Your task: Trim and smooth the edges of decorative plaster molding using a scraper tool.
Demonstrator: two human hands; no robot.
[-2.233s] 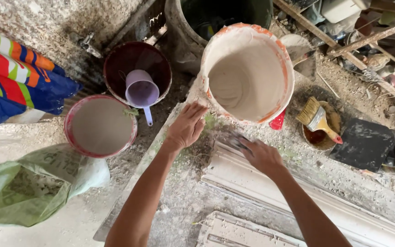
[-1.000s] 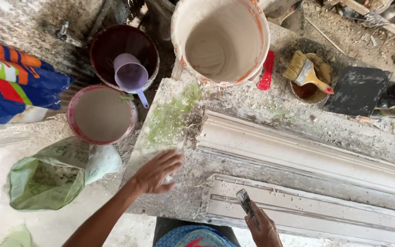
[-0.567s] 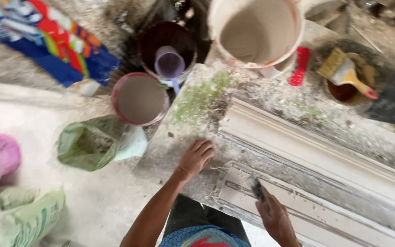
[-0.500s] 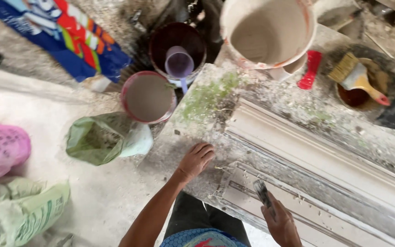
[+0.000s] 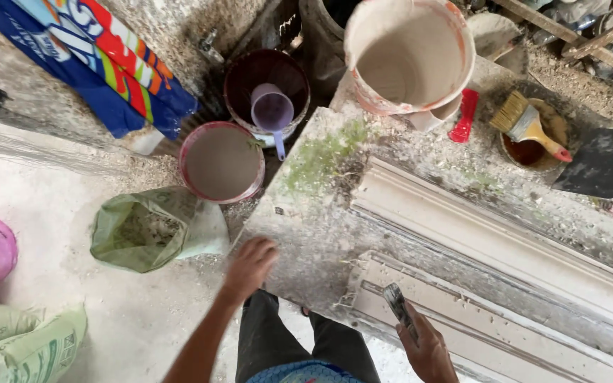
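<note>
My left hand [image 5: 247, 265] rests with fingers apart on the near left corner of a rough concrete slab [image 5: 306, 213] and holds nothing. At the slab's near edge, my right hand [image 5: 427, 349] grips a small dark flat tool [image 5: 399, 306], which points up over a white plaster moulding [image 5: 462, 333]. A longer white moulding [image 5: 505, 237] lies diagonally across the slab. A large plaster-smeared bucket [image 5: 409, 53] stands at the slab's far end.
Left of the slab stand a pink-rimmed bucket of grey mix [image 5: 221, 162], a dark bucket with a purple scoop [image 5: 272, 110] and an open green sack [image 5: 154, 228]. A red-handled tool [image 5: 465, 117], a brush on a bowl [image 5: 530, 128] and a black board [image 5: 608, 163] lie far right.
The view has swung left and back. My left hand slid from the slab's far end to its near left corner. My right hand drew back to the near edge, gripping the dark tool.
</note>
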